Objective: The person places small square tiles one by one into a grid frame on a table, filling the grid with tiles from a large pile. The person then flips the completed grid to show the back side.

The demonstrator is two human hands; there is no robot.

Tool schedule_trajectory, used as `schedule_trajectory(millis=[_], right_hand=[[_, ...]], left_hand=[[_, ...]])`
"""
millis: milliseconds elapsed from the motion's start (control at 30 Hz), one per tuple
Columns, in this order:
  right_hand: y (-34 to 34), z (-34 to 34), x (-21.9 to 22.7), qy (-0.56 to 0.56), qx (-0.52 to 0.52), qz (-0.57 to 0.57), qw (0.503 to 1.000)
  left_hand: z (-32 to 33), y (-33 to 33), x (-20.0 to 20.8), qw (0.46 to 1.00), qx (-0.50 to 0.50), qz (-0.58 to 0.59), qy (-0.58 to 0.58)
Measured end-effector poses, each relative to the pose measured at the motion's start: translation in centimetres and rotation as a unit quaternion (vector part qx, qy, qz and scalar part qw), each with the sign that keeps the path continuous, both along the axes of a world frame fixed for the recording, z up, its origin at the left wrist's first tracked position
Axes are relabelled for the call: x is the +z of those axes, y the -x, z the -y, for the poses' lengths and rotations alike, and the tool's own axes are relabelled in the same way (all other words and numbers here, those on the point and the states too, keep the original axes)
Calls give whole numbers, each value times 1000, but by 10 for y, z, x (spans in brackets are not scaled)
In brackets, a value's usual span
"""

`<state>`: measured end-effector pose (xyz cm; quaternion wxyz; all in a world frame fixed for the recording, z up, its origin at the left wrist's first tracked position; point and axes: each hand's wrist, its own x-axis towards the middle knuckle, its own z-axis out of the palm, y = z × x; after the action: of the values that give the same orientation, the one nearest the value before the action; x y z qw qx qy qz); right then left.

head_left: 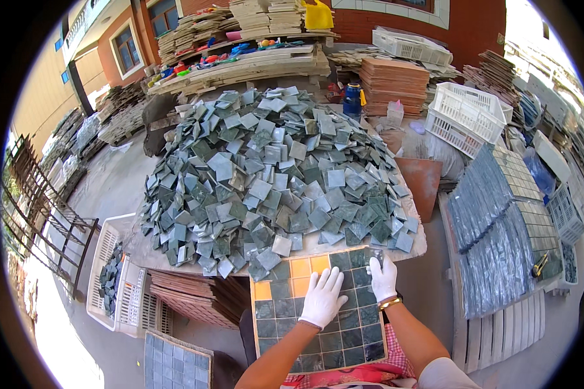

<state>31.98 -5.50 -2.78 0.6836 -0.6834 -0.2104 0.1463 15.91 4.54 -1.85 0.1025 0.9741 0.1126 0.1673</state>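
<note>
A square tray [261,323] with an orange gridded bed leans toward me below the table edge. Dark green stone tiles [352,319] fill most of its cells, while bare orange cells [299,268] show at the upper left. Lying flat on the tiles near the middle is my left hand [323,298], white-gloved, its fingers extended. My right hand [383,281], also gloved and with a gold-coloured band at the wrist, is at the upper right corner. Its thumb and fingers close around a dark green tile [374,253] there.
A large heap of loose square tiles [266,175] covers the table [409,240] ahead. A white crate [120,227] with tiles stands left, above a tiled panel [175,366]. On the right, stacked tile sheets [499,240] rest on a pallet [499,330]. White baskets [467,110] stand behind.
</note>
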Motion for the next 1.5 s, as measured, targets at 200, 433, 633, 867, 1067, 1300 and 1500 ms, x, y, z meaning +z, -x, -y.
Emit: schedule_trajectory(millis=[200, 433, 633, 867, 1067, 1300, 1500], right_hand=[[-3, -58, 48, 122, 213, 283, 927], [-10, -99, 31, 212, 297, 349, 864], [4, -98, 28, 240, 265, 433, 827], [2, -99, 36, 342, 308, 500, 734], [-21, -154, 55, 392, 43, 529, 752], [-16, -173, 56, 476, 40, 473, 740], [13, -91, 66, 318, 297, 482, 760]], left_hand=[[47, 61, -4, 999, 11, -27, 34], [64, 105, 4, 996, -14, -5, 87], [63, 114, -5, 993, -2, 11, 115], [61, 112, -6, 992, -12, 23, 126], [60, 112, -5, 987, 5, 64, 144], [-1, 102, 25, 943, 275, 147, 121], [-40, 69, 19, 904, 406, 36, 129]])
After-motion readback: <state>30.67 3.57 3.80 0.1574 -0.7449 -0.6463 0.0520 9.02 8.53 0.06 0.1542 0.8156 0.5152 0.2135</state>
